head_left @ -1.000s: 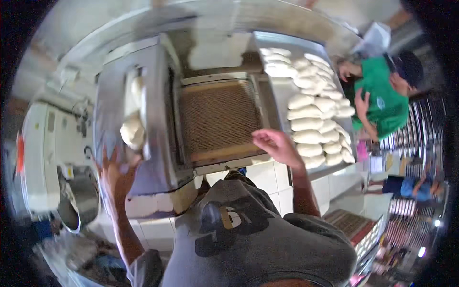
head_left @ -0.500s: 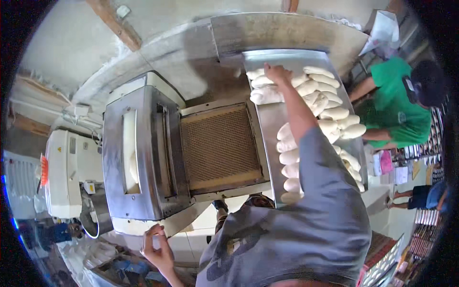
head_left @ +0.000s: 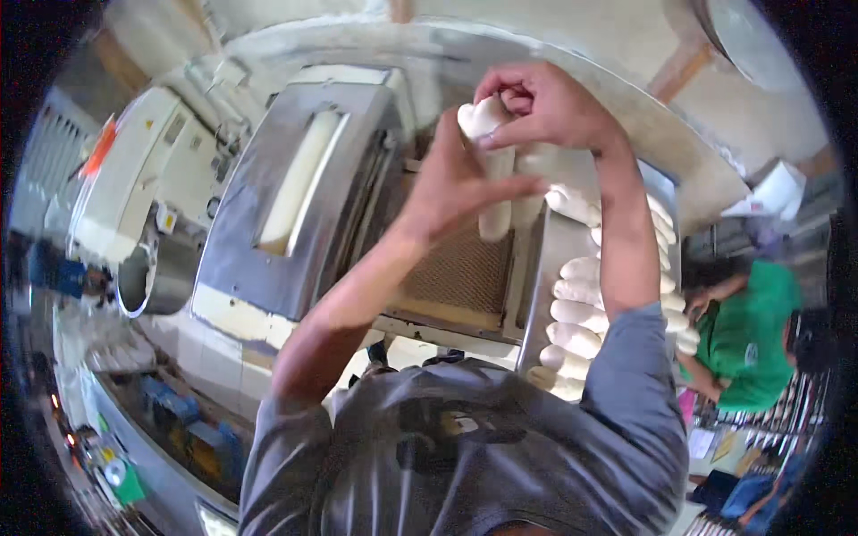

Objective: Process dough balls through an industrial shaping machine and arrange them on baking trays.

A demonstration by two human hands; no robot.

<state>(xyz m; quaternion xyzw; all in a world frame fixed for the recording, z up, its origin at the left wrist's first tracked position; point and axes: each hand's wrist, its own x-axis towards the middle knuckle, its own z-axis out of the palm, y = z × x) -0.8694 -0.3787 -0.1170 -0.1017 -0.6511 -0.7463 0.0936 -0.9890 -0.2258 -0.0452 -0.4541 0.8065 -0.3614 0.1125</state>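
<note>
My right hand (head_left: 559, 107) curls its fingers around a pale piece of dough (head_left: 483, 118), above the textured bed of a dough-sheeting machine. Beside it my left hand (head_left: 451, 188) has its thumb stretched wide and its fingers pointing up along the dough's left side; whether those fingertips touch it is hard to tell. Below the held piece a long, blurred dough strip (head_left: 496, 219) shows past my left thumb. The machine's brown perforated bed (head_left: 460, 281) lies under my hands. On the metal tray (head_left: 534, 335) to the right rest several dough rolls (head_left: 572, 338) in rows.
Left of the bed stands the machine's metal housing (head_left: 259, 179), with a pale roller (head_left: 299, 183) visible in its slot. A white mixer (head_left: 134, 179) with a metal bowl (head_left: 134, 281) is farther left. A co-worker in a green shirt (head_left: 751, 344) leans in beyond the tray.
My right hand has left the tray and now holds dough over the machine. My left hand has come up from the machine's near corner to join it. The view has shifted.
</note>
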